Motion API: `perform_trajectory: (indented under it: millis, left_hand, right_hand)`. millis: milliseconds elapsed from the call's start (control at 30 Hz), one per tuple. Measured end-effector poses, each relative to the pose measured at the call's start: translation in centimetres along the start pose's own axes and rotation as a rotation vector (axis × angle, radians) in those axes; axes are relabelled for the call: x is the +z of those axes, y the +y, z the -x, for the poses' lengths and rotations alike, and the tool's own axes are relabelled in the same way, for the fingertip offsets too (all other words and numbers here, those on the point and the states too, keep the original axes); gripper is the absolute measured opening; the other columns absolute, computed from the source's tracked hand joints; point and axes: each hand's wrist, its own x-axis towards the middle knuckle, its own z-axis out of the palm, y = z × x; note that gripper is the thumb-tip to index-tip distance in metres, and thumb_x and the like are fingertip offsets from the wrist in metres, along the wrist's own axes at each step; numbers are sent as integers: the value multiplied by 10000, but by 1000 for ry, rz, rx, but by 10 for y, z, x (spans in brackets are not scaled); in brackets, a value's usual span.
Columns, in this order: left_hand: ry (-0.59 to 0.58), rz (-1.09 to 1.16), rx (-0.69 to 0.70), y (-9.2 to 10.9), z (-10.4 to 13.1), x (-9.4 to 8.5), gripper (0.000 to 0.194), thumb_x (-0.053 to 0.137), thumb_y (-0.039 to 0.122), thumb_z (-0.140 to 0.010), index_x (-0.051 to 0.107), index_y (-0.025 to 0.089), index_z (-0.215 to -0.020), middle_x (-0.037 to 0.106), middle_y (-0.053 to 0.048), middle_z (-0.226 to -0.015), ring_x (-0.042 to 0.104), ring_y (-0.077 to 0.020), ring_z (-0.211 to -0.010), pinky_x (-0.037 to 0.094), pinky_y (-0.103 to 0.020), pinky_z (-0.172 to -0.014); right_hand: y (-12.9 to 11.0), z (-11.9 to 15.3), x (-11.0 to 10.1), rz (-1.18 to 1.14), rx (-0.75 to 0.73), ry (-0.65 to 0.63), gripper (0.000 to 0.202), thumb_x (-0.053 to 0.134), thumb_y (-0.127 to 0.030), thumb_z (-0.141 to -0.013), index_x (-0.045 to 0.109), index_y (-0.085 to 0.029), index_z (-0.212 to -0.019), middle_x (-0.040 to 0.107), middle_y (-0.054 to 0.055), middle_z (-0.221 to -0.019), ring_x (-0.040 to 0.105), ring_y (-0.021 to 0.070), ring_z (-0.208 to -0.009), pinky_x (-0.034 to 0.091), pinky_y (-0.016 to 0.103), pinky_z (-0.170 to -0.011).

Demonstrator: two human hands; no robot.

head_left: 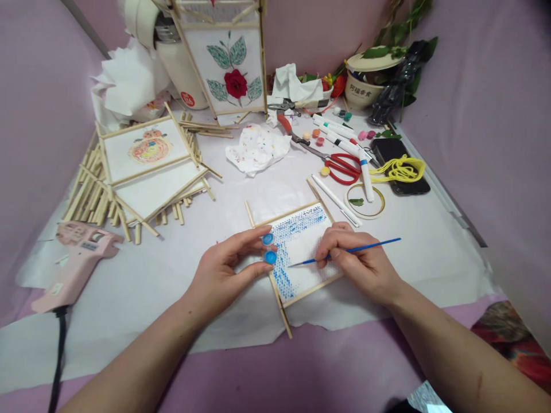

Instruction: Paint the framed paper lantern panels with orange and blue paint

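Observation:
My right hand (359, 258) grips a thin blue paintbrush (373, 245), its tip close to the painted area of a white panel (301, 248) framed with wooden sticks. Blue dabs run along the panel's top and left side, darker at the top edge. Between the thumb and fingers of my left hand (228, 261) are two small joined paint pots (270, 257) of blue paint, held over the frame's left stick (279, 295). Whether the brush tip touches the panel I cannot tell.
Left lie a pink glue gun (77, 264), wooden sticks (92, 195) and another framed picture (148, 146). A rose-painted panel (232, 71) stands behind. To the right are red-handled scissors (344, 167), markers (365, 175), a tape roll (381, 202), yellow cord (400, 169) and a phone (415, 186).

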Motion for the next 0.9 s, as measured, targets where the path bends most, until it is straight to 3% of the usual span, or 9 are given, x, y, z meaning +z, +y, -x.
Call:
perform_trajectory:
  millis: [100, 267, 533, 800, 900]
  left_hand:
    - [0, 1, -5, 0, 0, 0, 471, 777, 225, -768, 639, 237, -1218, 761, -47, -989, 716, -226, -969, 565, -392, -951]
    - [-1, 4, -4, -1, 0, 0, 465, 781, 220, -763, 645, 237, -1208, 759, -45, -988, 717, -227, -963, 572, -386, -939]
    - [-7, 6, 5, -1, -1, 0, 468, 780, 208, -769, 642, 256, -1214, 758, -34, -987, 714, -205, -960, 558, -371, -957]
    - [-1, 26, -5, -1, 0, 0, 477, 785, 199, -761, 646, 255, -1214, 759, -35, -989, 713, -213, -966, 562, -373, -950]
    - [-7, 64, -2, -1, -1, -1, 478, 783, 178, -763, 647, 268, -1212, 758, -24, -980, 712, -201, -966, 564, -353, -943]
  right_hand:
    - [1, 0, 0, 39, -6, 3, 211, 444, -140, -807, 640, -210, -775, 692, -8, -719, 581, 159, -695, 373, 377, -778]
    - [-1, 0, -1, -5, -66, -83, 200, 433, -128, -777, 606, -210, -717, 642, -24, -650, 552, 141, -605, 374, 386, -769]
    - [2, 1, -5, 69, -27, -31, 209, 465, -130, -717, 628, -216, -814, 672, 13, -752, 562, 181, -720, 388, 398, -771]
    - [-3, -2, -12, 26, -32, -195, 168, 458, -129, -721, 604, -211, -734, 654, -8, -682, 564, 153, -647, 390, 393, -782]
    - [-2, -2, -13, 49, -34, -160, 193, 456, -124, -721, 618, -211, -777, 667, 2, -725, 576, 163, -688, 394, 386, -775]
